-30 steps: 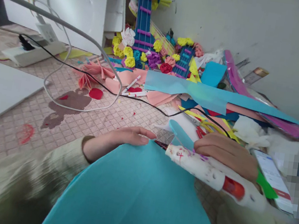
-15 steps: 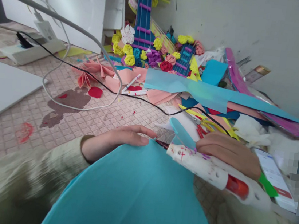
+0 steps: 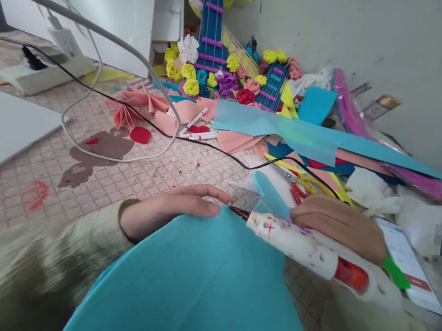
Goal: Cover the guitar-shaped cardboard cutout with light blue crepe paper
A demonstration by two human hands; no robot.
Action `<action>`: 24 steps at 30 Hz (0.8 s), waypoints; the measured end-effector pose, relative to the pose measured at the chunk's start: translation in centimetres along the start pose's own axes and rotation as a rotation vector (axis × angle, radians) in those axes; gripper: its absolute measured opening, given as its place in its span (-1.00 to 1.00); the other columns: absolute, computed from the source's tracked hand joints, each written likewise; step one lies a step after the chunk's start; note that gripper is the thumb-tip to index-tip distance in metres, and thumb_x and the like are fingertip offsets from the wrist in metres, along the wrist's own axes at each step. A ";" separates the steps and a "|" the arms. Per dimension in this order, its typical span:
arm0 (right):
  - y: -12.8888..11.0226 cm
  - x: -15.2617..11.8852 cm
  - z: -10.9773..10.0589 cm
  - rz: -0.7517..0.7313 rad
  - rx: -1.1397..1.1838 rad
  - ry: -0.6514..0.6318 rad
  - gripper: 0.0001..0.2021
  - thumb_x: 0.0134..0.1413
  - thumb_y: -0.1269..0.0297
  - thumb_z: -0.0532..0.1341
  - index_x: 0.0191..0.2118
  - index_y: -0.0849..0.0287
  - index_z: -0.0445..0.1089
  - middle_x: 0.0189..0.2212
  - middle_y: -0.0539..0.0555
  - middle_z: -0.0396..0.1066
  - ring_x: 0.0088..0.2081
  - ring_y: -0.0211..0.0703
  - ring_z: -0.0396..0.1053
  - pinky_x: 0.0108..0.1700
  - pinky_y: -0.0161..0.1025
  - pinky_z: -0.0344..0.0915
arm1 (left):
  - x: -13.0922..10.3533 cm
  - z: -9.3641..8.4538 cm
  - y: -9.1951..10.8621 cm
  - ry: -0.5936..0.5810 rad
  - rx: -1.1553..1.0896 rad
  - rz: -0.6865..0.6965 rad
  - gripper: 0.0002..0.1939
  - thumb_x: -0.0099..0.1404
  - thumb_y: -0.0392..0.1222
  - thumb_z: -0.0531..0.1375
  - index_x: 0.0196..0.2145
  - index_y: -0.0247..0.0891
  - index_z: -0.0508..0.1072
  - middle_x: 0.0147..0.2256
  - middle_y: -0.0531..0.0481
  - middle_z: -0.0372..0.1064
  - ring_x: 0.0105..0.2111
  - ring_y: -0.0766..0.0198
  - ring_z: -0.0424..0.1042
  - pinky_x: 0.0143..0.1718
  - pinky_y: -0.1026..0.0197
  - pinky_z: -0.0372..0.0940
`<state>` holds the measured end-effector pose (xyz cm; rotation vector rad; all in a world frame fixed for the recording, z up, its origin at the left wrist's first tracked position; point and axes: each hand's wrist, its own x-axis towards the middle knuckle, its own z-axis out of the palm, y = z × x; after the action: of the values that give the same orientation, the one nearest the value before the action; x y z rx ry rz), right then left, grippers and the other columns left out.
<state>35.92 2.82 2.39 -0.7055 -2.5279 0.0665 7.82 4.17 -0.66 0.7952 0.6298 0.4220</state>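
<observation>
A large sheet of blue paper (image 3: 192,292) fills the near middle, curved and narrowing to a point at its far end. My left hand (image 3: 183,204) reaches in from the left, fingers pressed together on the paper's tip. From the right, my right hand (image 3: 339,224) grips a white glue gun (image 3: 296,243), which partly covers it. The gun bears purple and red marks and a red part; its dark nozzle meets or nearly meets the paper's tip by my left fingertips. A rounded blue paper strip (image 3: 269,196) stands up behind the gun.
Behind lie scissors (image 3: 290,177), white-capped sticks (image 3: 198,135), pink paper (image 3: 238,143) and a long blue strip (image 3: 275,126). Paper flowers (image 3: 227,85) and a blue guitar shape (image 3: 212,28) lean at the back. Cables (image 3: 145,58) cross the table. A phone (image 3: 407,260) lies right.
The blue paper's right edge has shifted slightly left. Both hands and the glue gun stay almost where they were.
</observation>
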 end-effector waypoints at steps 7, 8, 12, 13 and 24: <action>-0.3 0.1 0.2 0.044 0.036 0.037 -0.67 0.27 0.19 -0.10 -0.42 0.14 0.29 -0.50 0.12 0.39 -0.41 -0.15 0.33 -0.31 -0.11 0.26 | 0.0 0.1 0.0 0.004 0.019 0.001 -0.65 -0.01 -0.06 0.30 -0.21 -0.08 0.45 -0.24 0.13 0.47 -0.08 0.05 0.38 -0.06 0.10 0.21; -0.3 0.0 0.3 0.044 0.033 0.033 -0.67 0.27 0.19 -0.10 -0.42 0.14 0.29 -0.50 0.11 0.39 -0.41 -0.16 0.33 -0.31 -0.12 0.26 | -0.1 0.1 0.0 0.003 0.019 0.002 -0.65 -0.01 -0.06 0.30 -0.21 -0.08 0.45 -0.24 0.13 0.47 -0.08 0.05 0.38 -0.06 0.10 0.21; -0.1 -0.2 0.3 0.041 0.010 0.029 -0.70 0.28 0.20 -0.11 -0.38 0.12 0.28 -0.47 0.11 0.39 -0.38 -0.16 0.34 -0.28 -0.12 0.26 | -0.2 0.2 0.1 -0.004 -0.001 0.002 -0.64 -0.02 -0.07 0.30 -0.20 -0.09 0.45 -0.24 0.13 0.47 -0.10 0.08 0.40 -0.07 0.13 0.21; 0.0 -0.3 0.2 0.033 0.004 0.031 -0.71 0.28 0.21 -0.11 -0.38 0.12 0.27 -0.47 0.11 0.39 -0.38 -0.15 0.34 -0.28 -0.12 0.25 | -0.2 0.3 0.1 -0.003 -0.006 0.002 -0.63 -0.02 -0.07 0.31 -0.20 -0.09 0.45 -0.23 0.13 0.47 -0.11 0.08 0.40 -0.07 0.14 0.21; 0.4 -0.3 -0.3 -0.025 0.001 -0.032 -0.77 0.28 0.29 -0.10 -0.33 0.10 0.24 -0.45 0.13 0.39 -0.35 -0.13 0.34 -0.26 -0.12 0.25 | -0.5 0.7 0.2 0.017 -0.032 -0.009 -0.55 -0.08 -0.07 0.34 -0.18 -0.12 0.43 -0.22 0.06 0.47 -0.17 0.08 0.43 -0.08 0.11 0.23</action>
<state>36.50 2.99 2.39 -0.6771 -2.5662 0.0706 7.89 3.63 0.04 0.7587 0.6406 0.4299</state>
